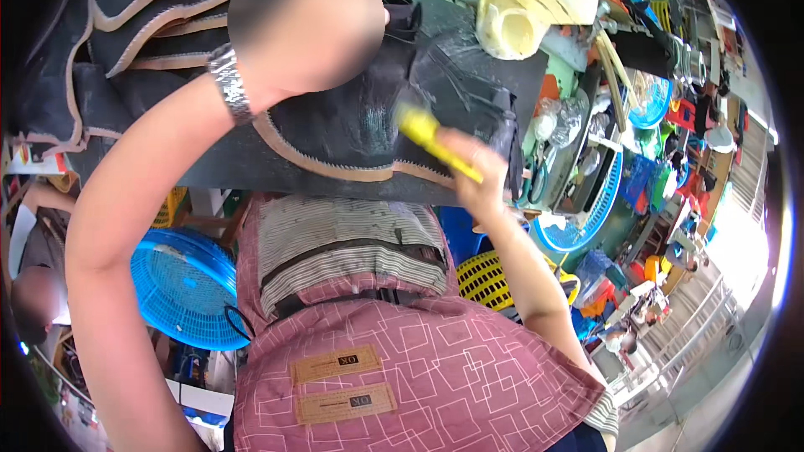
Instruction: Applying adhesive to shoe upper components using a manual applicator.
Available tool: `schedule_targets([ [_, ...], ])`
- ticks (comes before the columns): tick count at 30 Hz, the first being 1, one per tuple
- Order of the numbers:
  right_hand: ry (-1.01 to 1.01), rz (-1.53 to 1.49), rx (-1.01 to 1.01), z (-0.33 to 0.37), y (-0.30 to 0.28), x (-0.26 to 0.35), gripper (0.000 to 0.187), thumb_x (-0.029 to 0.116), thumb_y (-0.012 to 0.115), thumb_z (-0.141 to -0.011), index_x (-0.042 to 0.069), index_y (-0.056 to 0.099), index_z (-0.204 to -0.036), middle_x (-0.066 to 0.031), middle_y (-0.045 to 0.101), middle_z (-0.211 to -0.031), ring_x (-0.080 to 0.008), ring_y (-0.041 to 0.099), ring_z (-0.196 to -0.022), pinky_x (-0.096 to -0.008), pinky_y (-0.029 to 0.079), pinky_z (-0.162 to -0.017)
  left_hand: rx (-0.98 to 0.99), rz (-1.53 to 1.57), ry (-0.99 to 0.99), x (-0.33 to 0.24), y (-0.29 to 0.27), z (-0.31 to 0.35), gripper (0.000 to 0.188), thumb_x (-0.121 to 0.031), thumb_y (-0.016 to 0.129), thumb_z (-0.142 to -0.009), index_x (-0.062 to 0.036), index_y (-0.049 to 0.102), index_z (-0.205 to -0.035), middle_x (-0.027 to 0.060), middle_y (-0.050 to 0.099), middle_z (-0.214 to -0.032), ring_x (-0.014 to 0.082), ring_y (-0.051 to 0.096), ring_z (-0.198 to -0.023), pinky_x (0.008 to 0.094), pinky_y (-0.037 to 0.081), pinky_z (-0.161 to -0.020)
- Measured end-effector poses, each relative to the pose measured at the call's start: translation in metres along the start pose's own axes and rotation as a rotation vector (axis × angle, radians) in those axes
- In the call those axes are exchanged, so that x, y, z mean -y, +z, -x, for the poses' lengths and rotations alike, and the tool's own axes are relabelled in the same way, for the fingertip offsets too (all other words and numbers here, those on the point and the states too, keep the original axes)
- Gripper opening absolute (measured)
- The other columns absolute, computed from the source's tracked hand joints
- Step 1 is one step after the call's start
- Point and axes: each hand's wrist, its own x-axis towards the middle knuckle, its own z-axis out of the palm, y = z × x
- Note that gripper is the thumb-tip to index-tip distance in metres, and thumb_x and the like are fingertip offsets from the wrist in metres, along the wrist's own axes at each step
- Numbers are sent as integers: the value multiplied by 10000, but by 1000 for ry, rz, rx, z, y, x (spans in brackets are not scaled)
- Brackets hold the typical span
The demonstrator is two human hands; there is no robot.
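On the dark tabletop (pixel 502 67), near its front edge, lies a black shoe-upper piece (pixel 352 130) with a tan zigzag-cut border, its middle shining wet. The right hand (pixel 477 176) is clamped around the yellow handle of a brush (pixel 427 136), whose head rests on the glossy patch of the piece. The left hand (pixel 306 21) is blurred over, so whether it is open or closed cannot be told; it lies over the far side of the same piece, and a metal watch band (pixel 228 82) circles that wrist.

Toward the tabletop's left end, more black pieces with tan edges (pixel 142 12) are stacked in overlapping layers. At the far right corner stands a pale yellow foam roll (pixel 515 25). Beyond the right edge sit a blue plastic basket (pixel 586 218) and assorted small clutter too tangled to make out. Below the front edge, a round blue basket (pixel 180 285) is to the left and a yellow basket (pixel 486 280) to the right. The person wears a pink patterned apron (pixel 419 368) over a striped shirt.
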Motion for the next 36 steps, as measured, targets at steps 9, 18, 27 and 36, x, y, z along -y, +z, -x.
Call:
schedule_targets([
  [9,-460,-45,528,-96,51,24,268,87,633,-675,42,572,-932,-92,605,-812,-273,608,-684,-364,510,-575,238,-72,19,-9,-9,-12,237,-173,507,-838,-35,481,-1029,92,520,-1070,244,465,-1100,375,324,-988],
  [18,-722,31,456,-102,79,30,504,166,649,-563,23,590,-1043,-121,623,-1028,-295,631,-834,-370,529,-655,-31,-42,76,-1,-6,-6,94,-194,571,-666,-104,593,-660,53,559,-774,219,550,-869,391,418,-770],
  [27,-498,-250,-300,-58,-48,112,96,91,589,-865,-3,582,-881,-154,656,-828,-274,648,-686,-358,535,-610,-229,22,-99,21,-193,32,233,-33,590,-695,-82,637,-917,35,632,-820,250,586,-739,400,470,-857],
  [36,494,-407,-591,-43,-38,12,210,160,495,-973,-26,584,-1011,-87,641,-876,-133,617,-728,-263,494,-700,-149,278,-1106,162,-376,233,205,-84,566,-902,20,590,-1077,-24,580,-988,63,512,-933,217,401,-850],
])
